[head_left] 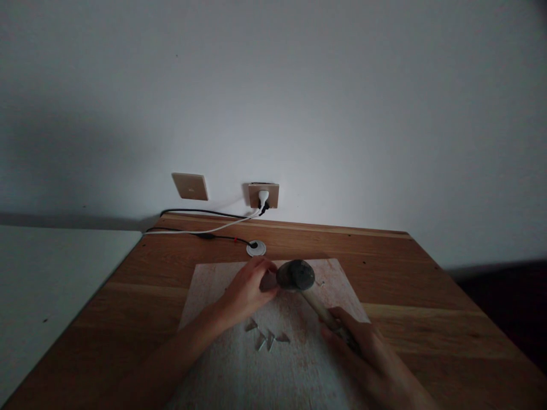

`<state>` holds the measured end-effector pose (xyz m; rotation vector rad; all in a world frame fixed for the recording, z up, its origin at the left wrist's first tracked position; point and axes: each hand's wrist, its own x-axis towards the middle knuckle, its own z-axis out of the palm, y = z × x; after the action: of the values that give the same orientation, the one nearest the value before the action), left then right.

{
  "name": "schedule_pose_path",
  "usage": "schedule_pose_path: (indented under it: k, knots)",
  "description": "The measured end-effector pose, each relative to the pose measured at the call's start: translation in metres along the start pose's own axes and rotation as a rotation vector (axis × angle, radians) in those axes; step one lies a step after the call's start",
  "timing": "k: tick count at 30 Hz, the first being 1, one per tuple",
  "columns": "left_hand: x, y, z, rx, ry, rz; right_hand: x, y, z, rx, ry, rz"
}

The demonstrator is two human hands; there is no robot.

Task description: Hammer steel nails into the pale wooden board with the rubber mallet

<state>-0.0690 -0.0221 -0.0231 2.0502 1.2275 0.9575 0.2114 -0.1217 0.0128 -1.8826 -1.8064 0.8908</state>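
Observation:
My right hand (359,341) is wrapped round the light handle of a mallet (296,275) with a dark, rounded head. The mallet head hangs over the far part of a whitish, worn board (239,376). Beside the head, my left hand (252,285) has its thumb and fingers curled toward each other in a pinch. The mallet head partly covers those fingertips, so what they hold, if anything, cannot be made out. Several small metal pieces (270,341), perhaps nails or wall plugs, lie or stand on the board nearer to me. Another small piece (321,283) is right of the mallet head.
The board lies on a wooden tabletop (410,324) against a pale wall (342,114). A round cable grommet (256,248) sits behind the board. White and black cables (200,232) run to a wall socket (270,195). A blank plate (190,187) is left of it; a white surface (51,285) adjoins the table.

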Motion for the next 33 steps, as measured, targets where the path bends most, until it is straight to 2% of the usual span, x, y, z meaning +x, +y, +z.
schedule_pose_path:
  k: [5, 9, 14, 19, 33]
  knots:
    - [0.001, -0.0027, -0.0001, -0.022, -0.035, 0.012, 0.0013, 0.0032, 0.0014, 0.001, -0.058, -0.023]
    - [0.002, -0.0022, -0.0012, -0.038, -0.053, -0.008, 0.0009, 0.004, 0.0052, -0.011, -0.024, -0.003]
    - [0.004, -0.0001, -0.0017, -0.054, -0.052, -0.034, 0.0008, -0.0008, 0.0039, -0.011, -0.075, -0.012]
    - [0.0063, 0.0005, -0.002, -0.067, -0.065, -0.076, -0.0005, -0.0012, 0.0031, -0.005, -0.058, -0.006]
    - [0.0063, -0.0011, -0.0012, -0.102, -0.05, -0.061, -0.0019, 0.0008, 0.0035, -0.007, -0.008, -0.007]
